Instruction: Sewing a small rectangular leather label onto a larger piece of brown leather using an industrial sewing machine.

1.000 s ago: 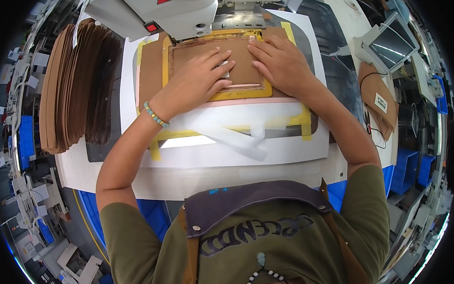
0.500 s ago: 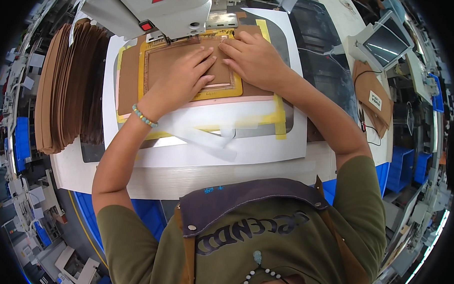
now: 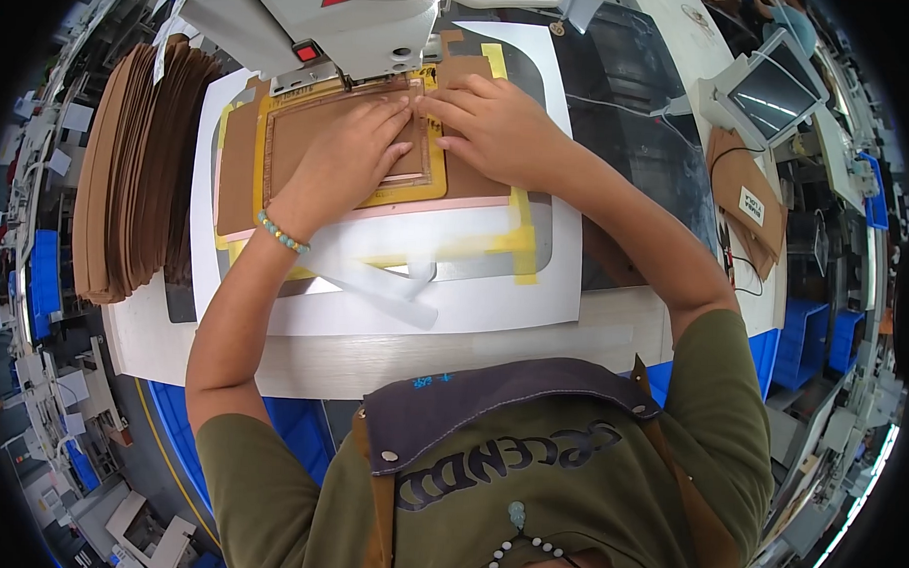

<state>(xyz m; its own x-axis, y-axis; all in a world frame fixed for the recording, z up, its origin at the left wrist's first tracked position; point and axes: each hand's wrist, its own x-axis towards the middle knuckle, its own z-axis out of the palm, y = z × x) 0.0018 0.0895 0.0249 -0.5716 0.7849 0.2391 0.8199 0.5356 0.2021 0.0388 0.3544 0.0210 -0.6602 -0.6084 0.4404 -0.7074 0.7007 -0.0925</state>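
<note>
My left hand (image 3: 341, 162) lies palm down, fingers apart, on a brown panel (image 3: 298, 144) inside a yellow frame (image 3: 396, 194), wearing a bead bracelet at the wrist. My right hand (image 3: 510, 138) rests at the frame's right side, fingers bent and apart, fingertips near the left hand's. Under the frame are a brown sheet with a pink edge (image 3: 477, 201), yellow tape and a large white sheet (image 3: 373, 316). A white sewing machine head (image 3: 293, 23) stands over the frame's far edge; what is beneath it is partly hidden.
An upright stack of brown panels (image 3: 123, 172) is at the left. At the right are a dark glossy plate (image 3: 632, 80), a screen (image 3: 771, 95), brown pieces with a label (image 3: 729, 173), a cable and blue bins (image 3: 800, 341). Other machines line both rims of the view.
The yellow frame, brown panel and white sheet have moved leftward under the machine, with both my hands on them. More of the dark plate shows at the right.
</note>
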